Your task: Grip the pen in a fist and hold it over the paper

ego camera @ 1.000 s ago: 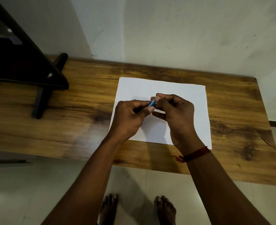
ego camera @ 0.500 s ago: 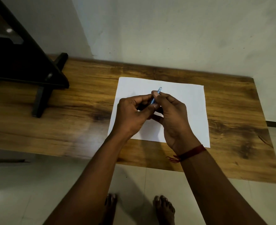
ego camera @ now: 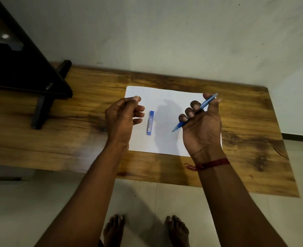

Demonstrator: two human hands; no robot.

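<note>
Near the table's [ego camera: 86, 104] middle, a white sheet [ego camera: 165, 139] is carrying a small blue case [ego camera: 151, 123]. Beside it the left hand [ego camera: 123, 118] is hovering, fingers loosely curled and holding nothing. Over the sheet's right edge the right hand [ego camera: 201, 125] is gripping a blue pen [ego camera: 194, 113]. A black stand [ego camera: 40, 82] is occupying the table's far left corner, against a pale wall [ego camera: 165, 32].

rt hand [ego camera: 201, 129] grips pen [ego camera: 194, 113] over paper [ego camera: 166, 139].

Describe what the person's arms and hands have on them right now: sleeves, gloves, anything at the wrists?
Both forearms are bare, with no sleeves in view, and neither the left hand nor the right hand wears a glove. A red thread band circles the right wrist, its frayed ends sticking out. No rings or watch show.
</note>
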